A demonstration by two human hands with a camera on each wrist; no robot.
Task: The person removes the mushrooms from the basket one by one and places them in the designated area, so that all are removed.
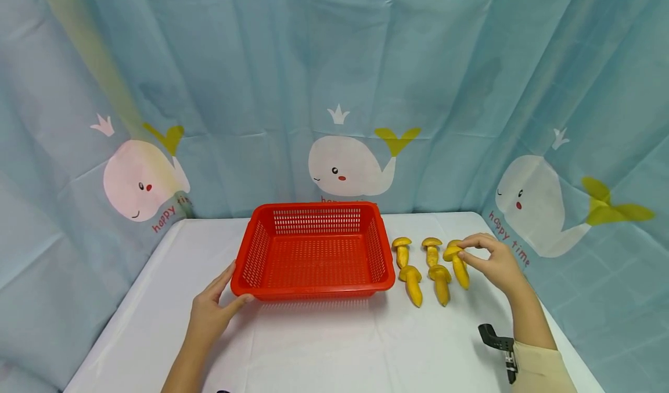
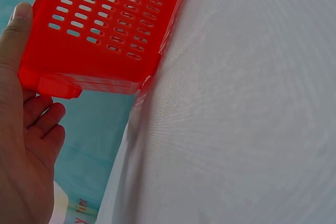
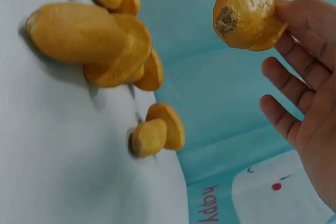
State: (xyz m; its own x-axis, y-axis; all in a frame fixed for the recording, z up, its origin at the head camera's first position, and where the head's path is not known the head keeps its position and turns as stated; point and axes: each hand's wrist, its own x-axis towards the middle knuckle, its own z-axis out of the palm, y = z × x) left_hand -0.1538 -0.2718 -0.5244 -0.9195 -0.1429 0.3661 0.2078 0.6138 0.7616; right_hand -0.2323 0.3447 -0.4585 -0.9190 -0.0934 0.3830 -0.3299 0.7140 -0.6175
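My left hand (image 1: 210, 312) holds the front left corner of a red plastic basket (image 1: 313, 294). In the left wrist view, the thumb lies on the basket's (image 2: 94, 30) rim and the other fingers (image 2: 47, 119) curl below it. At the right, my right hand (image 1: 491, 260) pinches a yellow mushroom (image 1: 461, 272) by its cap, stem pointing down toward me. The right wrist view shows this mushroom (image 3: 247, 11) raised, its brown stem end facing the camera. Several similar mushrooms (image 1: 441, 285) stand in two rows left of that hand; one behind it (image 1: 453, 243) is mostly hidden.
The basket has slotted walls and its bare floor (image 1: 316, 259) shows. A white cloth covers the table (image 1: 313, 346). Blue curtains (image 1: 251, 91) with printed whales hang behind and along both sides. A black bracket (image 1: 496, 341) is strapped near the right wrist.
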